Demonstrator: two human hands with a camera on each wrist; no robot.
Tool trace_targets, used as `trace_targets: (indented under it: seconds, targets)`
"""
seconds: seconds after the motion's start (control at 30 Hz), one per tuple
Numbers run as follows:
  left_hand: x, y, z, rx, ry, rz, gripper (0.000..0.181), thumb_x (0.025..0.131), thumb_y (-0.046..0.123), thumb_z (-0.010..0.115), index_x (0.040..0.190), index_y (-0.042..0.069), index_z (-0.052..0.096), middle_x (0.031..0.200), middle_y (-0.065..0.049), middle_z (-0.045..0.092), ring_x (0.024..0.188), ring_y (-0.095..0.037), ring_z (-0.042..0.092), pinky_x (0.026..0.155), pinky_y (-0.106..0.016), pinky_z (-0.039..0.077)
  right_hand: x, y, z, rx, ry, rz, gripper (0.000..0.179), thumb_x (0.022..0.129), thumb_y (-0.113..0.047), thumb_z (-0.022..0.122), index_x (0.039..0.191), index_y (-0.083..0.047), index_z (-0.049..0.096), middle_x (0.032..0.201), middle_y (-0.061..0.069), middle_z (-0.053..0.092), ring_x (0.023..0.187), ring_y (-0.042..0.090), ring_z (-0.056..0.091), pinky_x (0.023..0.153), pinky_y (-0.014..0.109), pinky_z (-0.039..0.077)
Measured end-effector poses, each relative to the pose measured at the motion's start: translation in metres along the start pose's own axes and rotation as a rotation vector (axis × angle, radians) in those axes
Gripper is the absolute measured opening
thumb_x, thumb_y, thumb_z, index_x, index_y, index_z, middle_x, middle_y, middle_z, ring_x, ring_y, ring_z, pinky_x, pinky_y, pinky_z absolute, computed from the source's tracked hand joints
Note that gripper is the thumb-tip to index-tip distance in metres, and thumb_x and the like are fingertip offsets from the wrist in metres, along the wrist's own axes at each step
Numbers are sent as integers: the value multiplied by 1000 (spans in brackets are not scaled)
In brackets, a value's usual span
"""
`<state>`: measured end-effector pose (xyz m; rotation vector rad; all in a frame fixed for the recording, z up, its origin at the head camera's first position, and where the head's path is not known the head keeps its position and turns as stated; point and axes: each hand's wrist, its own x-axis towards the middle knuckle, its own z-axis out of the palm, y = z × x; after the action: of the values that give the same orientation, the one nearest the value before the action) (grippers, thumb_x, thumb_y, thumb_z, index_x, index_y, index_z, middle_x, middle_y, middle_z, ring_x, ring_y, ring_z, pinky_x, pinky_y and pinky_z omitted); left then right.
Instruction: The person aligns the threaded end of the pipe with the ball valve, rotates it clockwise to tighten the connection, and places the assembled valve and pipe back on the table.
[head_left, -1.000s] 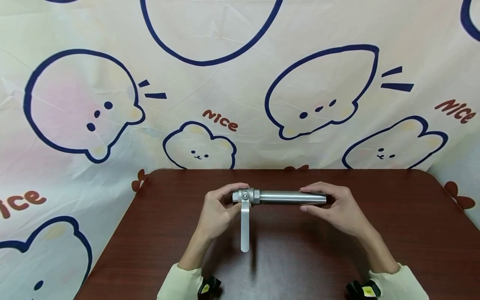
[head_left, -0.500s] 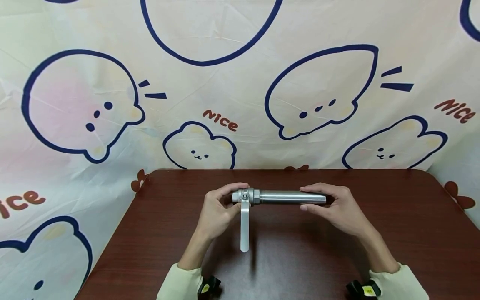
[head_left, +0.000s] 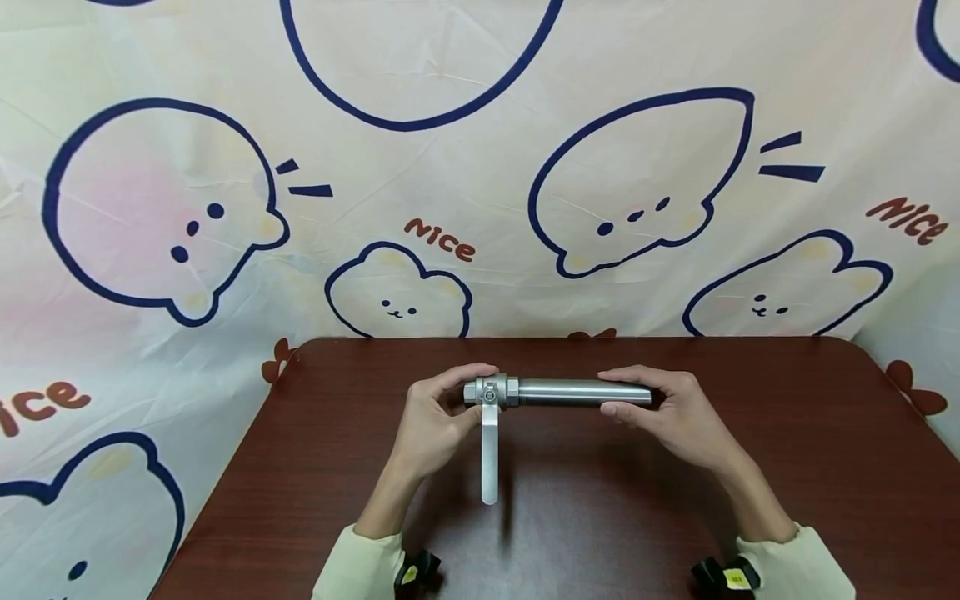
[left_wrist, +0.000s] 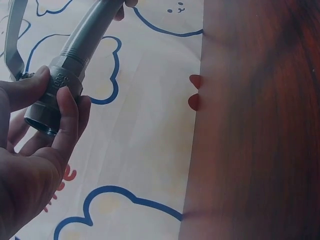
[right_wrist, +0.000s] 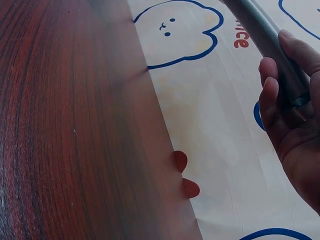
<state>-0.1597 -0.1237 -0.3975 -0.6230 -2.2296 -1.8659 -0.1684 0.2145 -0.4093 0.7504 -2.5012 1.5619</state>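
Note:
A silver ball valve (head_left: pixel 491 390) with a long flat lever handle (head_left: pixel 490 458) is joined end to end with a smooth metal pipe (head_left: pixel 573 392). My left hand (head_left: pixel 431 425) grips the valve body between thumb and fingers, and the lever points down toward me. At the other end, my right hand (head_left: pixel 678 417) pinches the pipe near its tip. The left wrist view shows the valve's open round end (left_wrist: pixel 42 120) facing the palm, and threads (left_wrist: pixel 75 52) where the pipe meets it. In the right wrist view the pipe (right_wrist: pixel 272 45) lies between thumb and fingers.
Both hands are above a dark brown wooden table (head_left: pixel 600 525). A pale cloth with blue cartoon outlines (head_left: pixel 480 183) hangs behind the table's far edge. Black wrist devices (head_left: pixel 723 575) sit at the cuffs of light sleeves (head_left: pixel 360 567).

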Motion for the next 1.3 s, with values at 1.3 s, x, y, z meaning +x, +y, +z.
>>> trace_targets:
  seconds: [1.3]
  targets:
    - [0, 0, 1, 13, 1, -35, 46, 87, -15, 76, 128, 5, 76, 122, -17, 78, 100, -25, 72, 84, -28, 63, -1, -3, 2, -69, 55, -25, 45, 89, -10, 88, 130, -23, 76, 120, 1, 76, 93, 12, 67, 77, 24, 57]
